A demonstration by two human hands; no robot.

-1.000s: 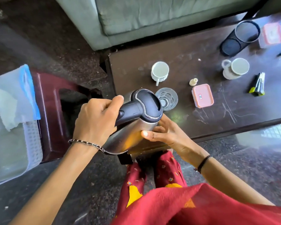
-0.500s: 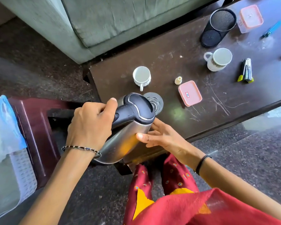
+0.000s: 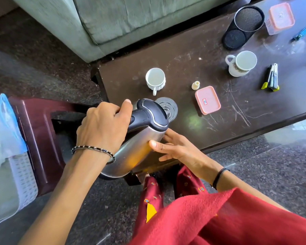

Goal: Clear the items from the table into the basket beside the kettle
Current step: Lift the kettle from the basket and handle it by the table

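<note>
I hold a steel kettle [image 3: 136, 149] with a black lid and handle, tilted over the near left corner of the dark table [image 3: 184, 57]. My left hand [image 3: 102, 126] grips the handle. My right hand [image 3: 175, 147] presses against the kettle's side from the right. Behind the lid a clear glass [image 3: 170, 106] stands on the table. A white cup [image 3: 155, 80], a small cream cap [image 3: 195, 85], a pink box [image 3: 208, 100], a white mug [image 3: 242, 63] and a folded tool [image 3: 272, 77] also lie there. The white basket [image 3: 23, 177] is at the far left.
A maroon stool [image 3: 39, 131] stands between basket and table. A black mesh holder [image 3: 242, 27], a second pink-lidded box [image 3: 279, 17] and a blue tool [image 3: 304, 31] sit at the table's far right. A grey sofa [image 3: 113, 20] is behind. Blue cloth [image 3: 2, 126] drapes the basket.
The view has swung right, so basket and stool slid toward the left edge. The kettle stays in both hands, shifted slightly left off the table's corner.
</note>
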